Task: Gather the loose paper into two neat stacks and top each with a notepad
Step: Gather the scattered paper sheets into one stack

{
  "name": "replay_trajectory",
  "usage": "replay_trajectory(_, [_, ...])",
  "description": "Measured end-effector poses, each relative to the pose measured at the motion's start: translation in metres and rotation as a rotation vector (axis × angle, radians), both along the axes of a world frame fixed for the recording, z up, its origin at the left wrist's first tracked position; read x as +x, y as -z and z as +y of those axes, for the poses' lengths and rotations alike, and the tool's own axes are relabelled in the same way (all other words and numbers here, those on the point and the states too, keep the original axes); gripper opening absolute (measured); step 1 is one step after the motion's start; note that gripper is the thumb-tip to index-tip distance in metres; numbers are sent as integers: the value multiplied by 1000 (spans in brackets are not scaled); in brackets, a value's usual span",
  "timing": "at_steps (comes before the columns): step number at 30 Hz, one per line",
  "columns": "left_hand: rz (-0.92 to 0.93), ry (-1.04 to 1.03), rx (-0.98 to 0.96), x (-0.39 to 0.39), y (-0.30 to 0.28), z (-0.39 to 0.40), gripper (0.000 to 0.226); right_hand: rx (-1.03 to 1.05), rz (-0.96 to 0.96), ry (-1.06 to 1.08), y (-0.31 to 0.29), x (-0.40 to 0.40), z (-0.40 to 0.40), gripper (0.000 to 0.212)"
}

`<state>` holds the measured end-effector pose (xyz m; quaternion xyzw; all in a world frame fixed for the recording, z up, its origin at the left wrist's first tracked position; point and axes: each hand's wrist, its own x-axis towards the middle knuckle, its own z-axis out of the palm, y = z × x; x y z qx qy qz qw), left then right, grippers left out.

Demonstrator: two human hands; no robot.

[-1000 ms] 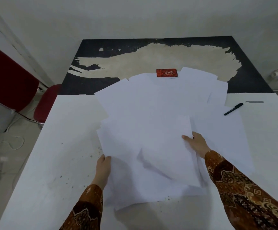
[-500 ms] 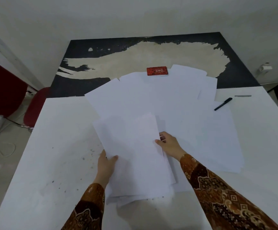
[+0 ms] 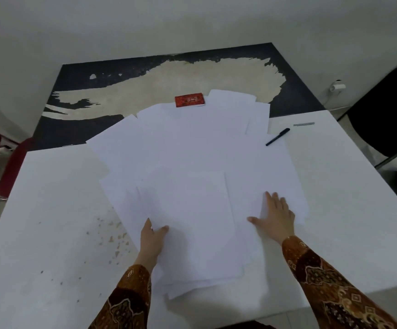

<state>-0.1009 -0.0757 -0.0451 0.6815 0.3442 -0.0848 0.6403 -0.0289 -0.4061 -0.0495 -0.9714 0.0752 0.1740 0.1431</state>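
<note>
Several loose white paper sheets (image 3: 192, 150) lie overlapping across the middle of the white table (image 3: 50, 210). A small near pile of sheets (image 3: 192, 233) sits in front of me. My left hand (image 3: 153, 238) holds that pile's left edge, thumb on top of the paper. My right hand (image 3: 275, 214) lies flat on sheets to the right, fingers spread and straight. A red notepad (image 3: 189, 101) rests at the far end of the paper spread. I see no second notepad.
A black pen (image 3: 277, 137) lies on the papers' right edge, with a small grey strip (image 3: 303, 124) beyond it. A dark worn table (image 3: 145, 77) adjoins at the back. A red chair (image 3: 14, 167) stands left and a black chair (image 3: 387, 110) right.
My right hand let go of the sheet it was sliding left and moved right, now lying flat on other sheets. That sheet rests on the near pile by my left hand.
</note>
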Motion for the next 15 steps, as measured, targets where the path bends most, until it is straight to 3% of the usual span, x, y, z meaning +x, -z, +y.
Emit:
replay_trajectory(3, [36,-60,58,1,2,-5,77,49,-39,21,-2,0,-9,95])
replay_trajectory(9, [77,-39,164,-1,7,-4,70,37,-2,134,1,-5,-22,106])
replay_trajectory(13, [67,-51,178,1,1,-10,73,97,-225,41,-13,-10,9,61])
replay_trajectory(15, [74,-58,182,0,2,-9,73,110,-182,22,-16,-14,34,53])
